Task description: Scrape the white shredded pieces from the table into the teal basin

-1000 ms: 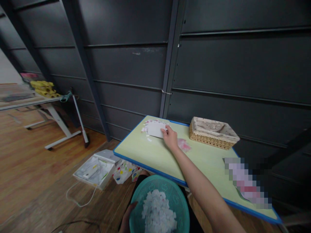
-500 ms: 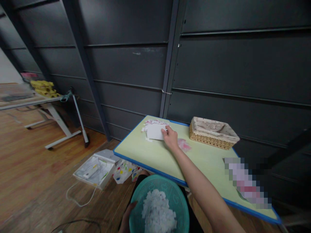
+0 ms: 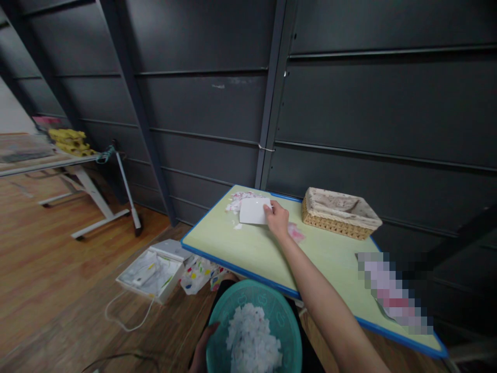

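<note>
My right hand (image 3: 277,218) pinches the right edge of a white rectangular card (image 3: 254,211) above the table. Behind and left of the card lies a pile of small white and pinkish paper scraps (image 3: 235,203), partly hidden by it. A pink and white patch (image 3: 296,233) is on the table just beyond my right wrist. On my lap rests a green plastic basket (image 3: 285,321), holding a heap of white scraps (image 3: 252,336). My left hand (image 3: 205,344) grips the basket's left rim; most of its fingers are out of sight.
The yellow table (image 3: 225,243) has a blue edge. A lined wicker basket (image 3: 337,215) stands at its back right, near a pixelated flat item (image 3: 392,295). On the floor at left are an open white box (image 3: 151,274) with a cord and a dotted plastic bag (image 3: 196,274).
My right hand has shifted slightly to the right with the card, uncovering more of the scrap pile's left side. My left hand and the green basket have stayed put.
</note>
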{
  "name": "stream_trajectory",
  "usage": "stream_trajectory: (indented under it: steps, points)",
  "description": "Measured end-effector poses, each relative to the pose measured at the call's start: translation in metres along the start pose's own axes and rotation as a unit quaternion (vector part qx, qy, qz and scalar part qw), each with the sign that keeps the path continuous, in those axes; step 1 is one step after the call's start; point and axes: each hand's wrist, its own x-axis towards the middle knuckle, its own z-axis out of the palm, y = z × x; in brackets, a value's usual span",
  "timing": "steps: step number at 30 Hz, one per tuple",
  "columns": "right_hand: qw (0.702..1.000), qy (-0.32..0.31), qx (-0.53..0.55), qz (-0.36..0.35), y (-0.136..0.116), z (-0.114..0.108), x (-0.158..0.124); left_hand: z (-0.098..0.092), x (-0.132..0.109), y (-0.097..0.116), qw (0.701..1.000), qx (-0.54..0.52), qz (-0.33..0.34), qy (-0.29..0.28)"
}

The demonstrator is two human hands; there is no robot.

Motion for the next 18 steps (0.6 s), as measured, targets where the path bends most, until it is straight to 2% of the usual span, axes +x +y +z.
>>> stream_trajectory:
  steps: [4,10,18]
  points:
    - [1.0,-0.009,-0.001,0.001,-0.002,0.0,-0.002,0.003,0.003,0.001,1.0,-0.002,-0.014,0.021]
    - [0.999,-0.004,0.032,-0.008,-0.001,0.001,-0.001,0.006,0.002,0.003,1.0,0.0,-0.008,0.016]
    - [0.995,0.004,0.096,-0.033,0.003,0.007,-0.001,-0.007,-0.002,-0.002,0.999,-0.005,0.024,0.032]
